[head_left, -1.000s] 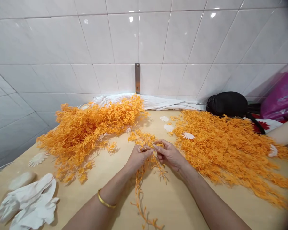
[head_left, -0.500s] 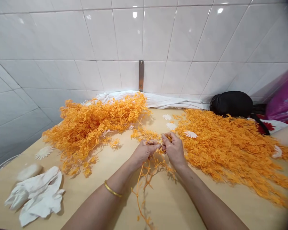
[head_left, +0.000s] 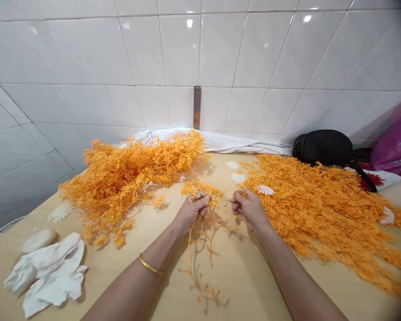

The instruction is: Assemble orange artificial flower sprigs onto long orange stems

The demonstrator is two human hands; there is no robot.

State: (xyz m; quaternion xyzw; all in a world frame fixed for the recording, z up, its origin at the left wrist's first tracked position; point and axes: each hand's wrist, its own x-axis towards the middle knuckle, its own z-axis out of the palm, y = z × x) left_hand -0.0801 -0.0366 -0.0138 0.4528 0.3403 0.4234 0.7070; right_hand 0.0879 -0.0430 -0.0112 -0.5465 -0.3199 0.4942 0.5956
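My left hand (head_left: 196, 207) is closed around the stem of an orange artificial flower sprig (head_left: 205, 240). Its thin branches hang down toward me over the table, and its frilly tips (head_left: 200, 187) lie beyond the fingers. To the right, my right hand (head_left: 247, 206) has its fingers curled in a pinch, apart from the left hand. A thin strand seems to run between the hands, but what the right fingers hold is too small to make out. The right hand is beside a large spread of orange sprigs (head_left: 321, 209).
A heap of orange sprigs (head_left: 130, 174) lies at the back left. White petal pieces (head_left: 264, 190) are scattered about. Crumpled white cloth (head_left: 50, 272) lies at the front left. A black pouch (head_left: 322, 147) and a purple bag (head_left: 394, 138) stand at the back right, before the tiled wall.
My hands have moved apart: the left slightly left with the sprig, the right toward the right. The hanging branches have swung a little.
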